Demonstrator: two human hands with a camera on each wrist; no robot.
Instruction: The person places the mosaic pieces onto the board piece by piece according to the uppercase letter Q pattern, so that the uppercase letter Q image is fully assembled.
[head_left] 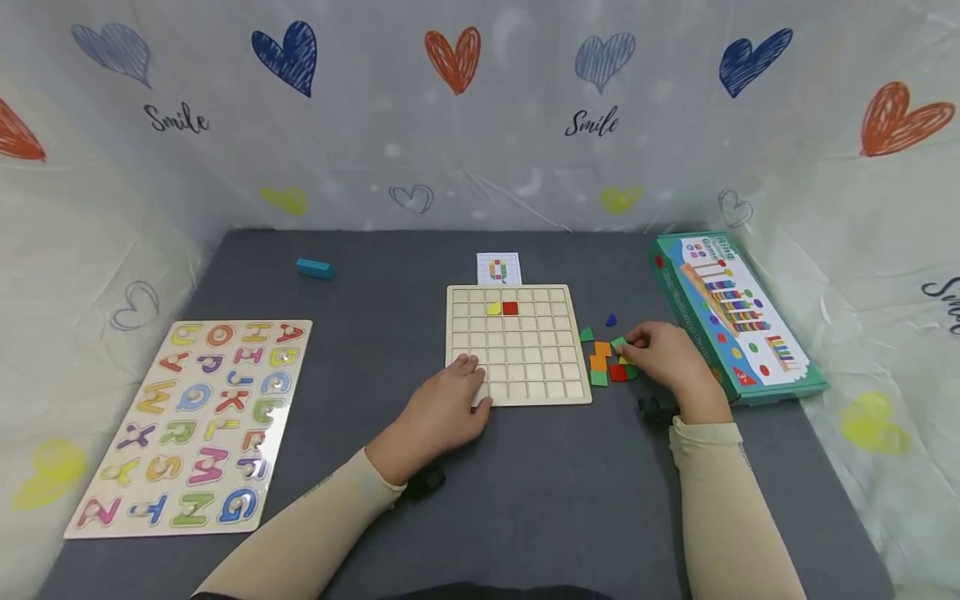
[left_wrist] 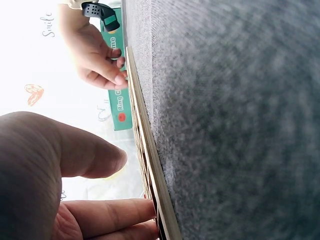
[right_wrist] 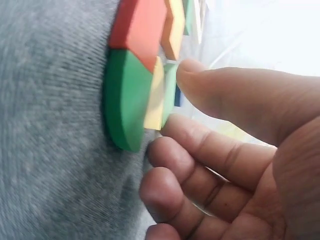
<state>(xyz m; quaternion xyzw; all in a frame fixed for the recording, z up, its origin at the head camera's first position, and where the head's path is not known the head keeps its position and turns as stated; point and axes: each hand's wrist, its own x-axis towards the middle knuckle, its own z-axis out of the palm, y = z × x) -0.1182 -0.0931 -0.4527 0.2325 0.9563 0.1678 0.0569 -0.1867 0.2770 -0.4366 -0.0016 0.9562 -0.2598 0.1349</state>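
Observation:
My left hand (head_left: pixel 442 406) rests on the near left corner of a wooden grid board (head_left: pixel 536 358), its fingers lying on the squares. A yellow square (head_left: pixel 493 308) and a red square (head_left: pixel 511 308) sit side by side in an upper row. To the right of the board, my right hand (head_left: pixel 670 364) pinches a green piece (right_wrist: pixel 170 92) between thumb and index finger, low among loose pieces. Around it are a yellow piece (right_wrist: pixel 155 97), a rounded green piece (right_wrist: pixel 127 100), a red piece (right_wrist: pixel 142 35) and orange squares (head_left: pixel 597 363).
Behind the board lies a pattern card (head_left: pixel 498 268). A wooden letter puzzle (head_left: pixel 180 429) is at the left and a blue bar (head_left: pixel 314 268) at the back left. A green game box (head_left: pixel 738 317) stands right of my right hand. A small blue triangle (head_left: pixel 611 319) lies behind the loose pieces.

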